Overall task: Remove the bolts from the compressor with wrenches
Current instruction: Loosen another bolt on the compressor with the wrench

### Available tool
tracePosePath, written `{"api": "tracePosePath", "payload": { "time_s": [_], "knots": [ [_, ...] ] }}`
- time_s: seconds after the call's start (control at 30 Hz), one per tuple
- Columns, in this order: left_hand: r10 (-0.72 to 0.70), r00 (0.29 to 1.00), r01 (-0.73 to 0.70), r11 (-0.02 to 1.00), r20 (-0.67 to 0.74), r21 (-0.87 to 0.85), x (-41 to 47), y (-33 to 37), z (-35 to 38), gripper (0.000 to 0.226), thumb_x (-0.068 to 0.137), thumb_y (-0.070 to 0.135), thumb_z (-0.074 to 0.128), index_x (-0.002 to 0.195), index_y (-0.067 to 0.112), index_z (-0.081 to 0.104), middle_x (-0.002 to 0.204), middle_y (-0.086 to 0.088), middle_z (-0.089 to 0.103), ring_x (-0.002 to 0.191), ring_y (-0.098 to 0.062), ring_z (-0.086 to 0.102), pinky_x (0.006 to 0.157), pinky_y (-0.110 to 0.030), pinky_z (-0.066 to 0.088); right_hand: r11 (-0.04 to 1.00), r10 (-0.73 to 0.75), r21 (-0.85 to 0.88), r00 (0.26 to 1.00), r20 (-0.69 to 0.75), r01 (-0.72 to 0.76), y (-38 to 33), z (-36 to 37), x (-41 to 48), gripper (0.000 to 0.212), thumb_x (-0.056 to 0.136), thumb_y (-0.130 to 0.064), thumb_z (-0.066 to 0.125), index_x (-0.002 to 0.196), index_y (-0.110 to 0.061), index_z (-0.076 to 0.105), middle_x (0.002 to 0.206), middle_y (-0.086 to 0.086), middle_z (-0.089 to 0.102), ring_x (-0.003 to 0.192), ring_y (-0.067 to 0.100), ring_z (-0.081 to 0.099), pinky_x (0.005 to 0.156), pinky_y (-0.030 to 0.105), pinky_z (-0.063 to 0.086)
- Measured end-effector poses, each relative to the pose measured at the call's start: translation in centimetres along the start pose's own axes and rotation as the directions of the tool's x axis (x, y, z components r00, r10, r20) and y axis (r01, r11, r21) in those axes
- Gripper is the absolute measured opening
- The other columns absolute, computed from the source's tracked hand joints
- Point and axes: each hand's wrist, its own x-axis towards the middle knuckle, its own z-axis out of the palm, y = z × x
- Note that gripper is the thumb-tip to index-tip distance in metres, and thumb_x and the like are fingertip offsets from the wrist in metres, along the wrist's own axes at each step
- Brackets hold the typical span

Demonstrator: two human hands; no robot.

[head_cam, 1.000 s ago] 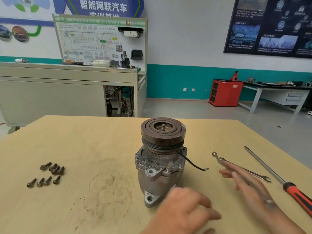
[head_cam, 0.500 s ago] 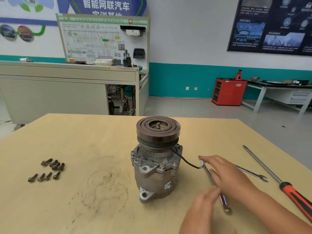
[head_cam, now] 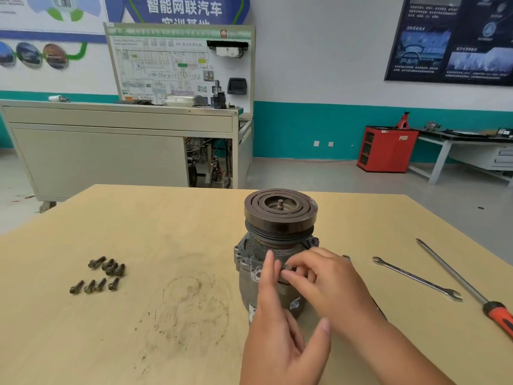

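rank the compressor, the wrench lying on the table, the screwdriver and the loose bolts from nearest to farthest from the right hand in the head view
1. compressor, touching the right hand
2. table wrench, to the right
3. screwdriver, farther right
4. loose bolts, far left

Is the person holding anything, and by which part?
The right hand pinches a wrench near its ring end, set against the compressor. The left hand holds nothing; its straight forefinger touches the compressor.
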Motion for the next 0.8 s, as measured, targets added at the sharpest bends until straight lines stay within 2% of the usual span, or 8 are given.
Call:
{"api": "tracePosePath", "payload": {
  "time_s": [0.13,0.3,0.4,0.47,0.57,0.63,0.7,0.8],
  "knots": [
    [-0.039,0.999,0.039,0.999,0.022,0.006,0.5,0.9,0.3,0.091,0.055,0.055,0.051,0.138,0.043,0.014,0.118,0.057,0.028,0.053,-0.002,0.054,0.055,-0.008,0.035,0.999,-0.024,-0.027,0.999,0.032,0.024,-0.1,-0.1,0.0,0.013,0.086,-0.030,0.064,0.094,-0.021,0.069,0.076,-0.013,0.049,0.070,0.005,0.046,0.067,0.025,0.041],
    [0.011,1.000,-0.010,0.998,0.026,-0.065,0.6,0.9,0.6,0.090,0.056,0.051,0.052,0.139,0.035,0.021,0.132,0.029,0.033,0.062,-0.006,0.057,0.058,-0.009,0.036,0.998,-0.055,-0.007,0.996,0.072,0.055,-0.3,-0.6,-0.1,0.016,0.087,-0.030,0.062,0.100,-0.023,0.068,0.080,-0.012,0.052,0.070,0.004,0.046,0.069,0.023,0.043],
    [0.187,0.982,-0.187,0.981,0.003,-0.061,0.6,0.8,1.5,0.071,0.062,0.040,0.058,0.132,0.029,0.042,0.135,0.002,0.042,0.056,-0.004,0.056,0.054,-0.008,0.036,0.989,-0.006,0.147,0.999,-0.048,0.013,1.0,-1.5,-0.8,0.015,0.077,-0.040,0.064,0.091,-0.034,0.065,0.076,-0.013,0.058,0.068,0.006,0.053,0.062,0.012,0.041],
    [0.238,0.960,-0.233,0.971,0.148,-0.049,0.7,0.6,2.3,0.064,0.065,0.043,0.057,0.128,0.035,0.048,0.123,0.015,0.048,0.059,-0.003,0.057,0.058,-0.007,0.038,0.977,0.131,0.189,0.977,-0.171,-0.098,3.9,-2.1,-1.5,0.009,0.078,-0.040,0.063,0.085,-0.035,0.060,0.081,-0.008,0.061,0.070,0.006,0.055,0.061,0.010,0.040],
    [0.077,0.834,-0.283,0.910,0.546,0.305,0.3,-0.8,4.4,0.049,0.077,0.051,0.054,0.124,0.041,0.055,0.106,0.016,0.053,0.093,0.000,0.055,0.085,-0.011,0.038,0.836,0.524,-0.176,0.852,-0.027,-0.520,9.5,-2.7,-2.4,0.017,0.086,-0.039,0.059,0.098,-0.028,0.054,0.110,0.001,0.056,0.092,0.009,0.055,0.076,0.025,0.044],
    [-0.087,0.804,-0.372,0.698,0.588,0.612,0.5,-1.4,5.6,0.025,0.069,0.060,0.058,0.088,0.048,0.069,0.083,0.021,0.060,0.072,0.007,0.058,0.061,-0.008,0.039,0.682,0.689,-0.444,0.715,0.120,-0.582,12.0,-2.3,-2.6,0.045,0.086,-0.050,0.054,0.120,-0.022,0.046,0.125,0.003,0.047,0.113,0.019,0.050,0.085,0.030,0.042],
    [-0.254,0.800,-0.347,0.541,0.543,0.766,-0.9,-2.3,7.1,0.032,0.041,0.073,0.063,0.052,0.044,0.065,0.051,0.022,0.052,0.045,0.010,0.049,0.044,-0.014,0.018,0.683,0.674,-0.494,0.725,0.141,-0.539,13.1,-1.6,-2.3,0.054,0.085,-0.048,0.054,0.129,-0.019,0.040,0.125,0.003,0.050,0.113,0.021,0.051,0.084,0.029,0.043],
    [-0.263,0.742,-0.280,0.715,0.617,0.641,-1.8,-3.4,7.1,0.034,0.049,0.072,0.060,0.050,0.038,0.063,0.047,0.024,0.043,0.044,0.012,0.041,0.043,-0.011,0.019,0.772,0.563,-0.469,0.804,0.194,-0.428,13.6,-1.3,-1.9,0.047,0.089,-0.025,0.050,0.134,-0.027,0.037,0.088,0.000,0.060,0.078,0.018,0.057,0.064,0.027,0.041]
  ]
}}
